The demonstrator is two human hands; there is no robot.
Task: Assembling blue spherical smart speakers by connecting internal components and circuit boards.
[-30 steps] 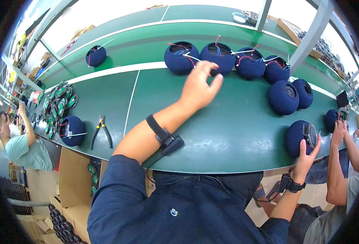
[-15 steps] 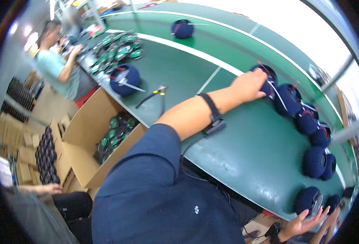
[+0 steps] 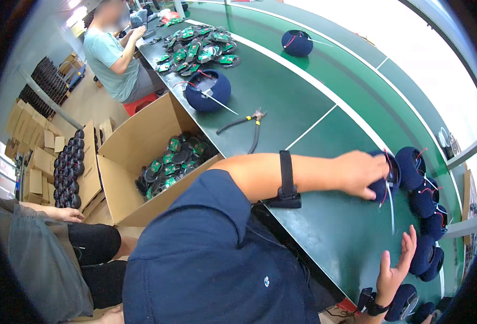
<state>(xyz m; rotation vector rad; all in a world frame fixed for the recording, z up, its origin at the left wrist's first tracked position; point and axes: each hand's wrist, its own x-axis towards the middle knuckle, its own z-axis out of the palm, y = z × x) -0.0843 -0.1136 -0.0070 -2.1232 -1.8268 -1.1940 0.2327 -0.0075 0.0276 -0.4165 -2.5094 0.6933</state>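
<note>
Working at our green bench [image 3: 325,237]

Beside a row of similar balls [image 3: 421,205] is our navy ball [image 3: 382,186], probably light and firm beneath soft fabric, best gripped around its sides. Our left hand [image 3: 357,171] curls over it; our right hand [image 3: 396,270] spreads, empty.

Head-worn, left of fisheye pair; looking down, close in, from near side of green workbench [image 3: 330,232], slantwise to it.
</note>
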